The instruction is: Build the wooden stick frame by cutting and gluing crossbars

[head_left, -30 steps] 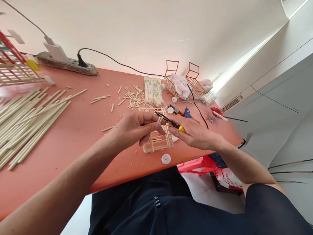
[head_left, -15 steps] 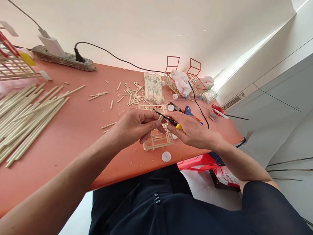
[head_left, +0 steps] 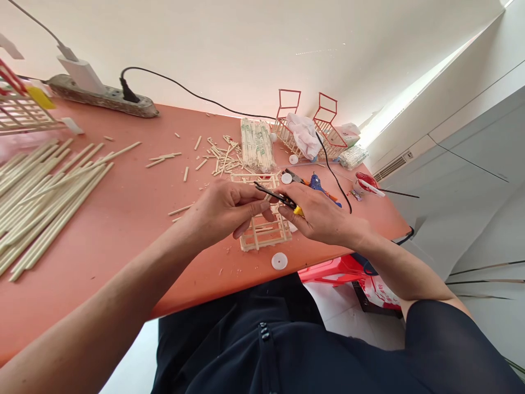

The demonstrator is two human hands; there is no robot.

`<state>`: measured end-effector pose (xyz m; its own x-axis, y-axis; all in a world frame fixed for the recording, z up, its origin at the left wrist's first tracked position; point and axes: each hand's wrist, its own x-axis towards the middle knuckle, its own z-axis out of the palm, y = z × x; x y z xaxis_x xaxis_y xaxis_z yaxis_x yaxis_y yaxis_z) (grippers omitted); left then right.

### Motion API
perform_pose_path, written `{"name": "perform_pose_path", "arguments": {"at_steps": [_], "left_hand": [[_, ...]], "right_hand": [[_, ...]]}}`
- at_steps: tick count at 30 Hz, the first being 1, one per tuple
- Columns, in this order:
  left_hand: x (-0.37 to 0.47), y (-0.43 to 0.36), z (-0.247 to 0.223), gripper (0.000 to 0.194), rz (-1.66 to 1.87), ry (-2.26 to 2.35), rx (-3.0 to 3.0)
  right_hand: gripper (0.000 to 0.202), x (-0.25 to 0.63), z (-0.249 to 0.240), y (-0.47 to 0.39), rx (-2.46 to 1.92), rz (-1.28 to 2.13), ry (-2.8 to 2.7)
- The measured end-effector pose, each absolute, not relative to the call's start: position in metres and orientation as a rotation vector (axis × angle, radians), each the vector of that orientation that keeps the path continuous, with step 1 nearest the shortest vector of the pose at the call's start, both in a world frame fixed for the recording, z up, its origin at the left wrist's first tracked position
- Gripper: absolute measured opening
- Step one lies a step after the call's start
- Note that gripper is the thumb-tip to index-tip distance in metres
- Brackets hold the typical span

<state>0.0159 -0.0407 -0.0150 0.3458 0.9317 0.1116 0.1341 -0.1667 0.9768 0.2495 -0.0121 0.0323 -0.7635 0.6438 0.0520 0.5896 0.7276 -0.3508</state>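
My left hand (head_left: 229,210) is closed, its thumb and fingers pinching a short wooden stick (head_left: 268,197). My right hand (head_left: 318,212) is wrapped round slim black pliers (head_left: 283,199) with a yellow handle. The jaws of the pliers lie across the stick, close to my left fingertips. Below both hands an open frame of pale sticks (head_left: 266,239) rests on the table; my hands hide part of it. A white disc (head_left: 279,261) lies in front of that frame.
Long sticks (head_left: 53,202) are heaped at the left of the orange table (head_left: 135,219). Cut pieces (head_left: 223,157) and a wrapped stick bundle (head_left: 257,145) lie behind my hands. A blue glue gun (head_left: 315,183), a black cord (head_left: 334,172) and red-topped stick models (head_left: 326,123) are at right.
The pliers have turned slightly in my right hand, and less of the yellow handle shows. My left hand has hardly moved and keeps its pinch on the stick.
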Motion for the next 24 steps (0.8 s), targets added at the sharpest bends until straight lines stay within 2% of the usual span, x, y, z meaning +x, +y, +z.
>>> {"name": "perform_pose_path", "arguments": {"at_steps": [8,11,14,17,24], "left_hand": [[0.016,-0.042,-0.016,0.023,1.057,0.983,1.597],[0.014,-0.042,-0.01,0.017,1.134,1.001,1.588],[0.01,-0.041,-0.004,0.014,1.168,1.01,1.548],[0.009,-0.039,-0.002,0.021,1.15,0.979,1.521],[0.011,-0.038,-0.006,0.02,1.139,0.853,1.447]], "right_hand": [[0.03,0.25,0.022,-0.005,-0.937,0.313,-2.753],[0.035,0.248,0.021,-0.005,-0.934,0.267,-2.759],[0.037,0.245,0.026,-0.005,-0.909,0.386,-2.748],[0.037,0.244,0.034,-0.004,-0.897,0.527,-2.676],[0.04,0.244,0.038,0.001,-0.894,0.561,-2.652]]}}
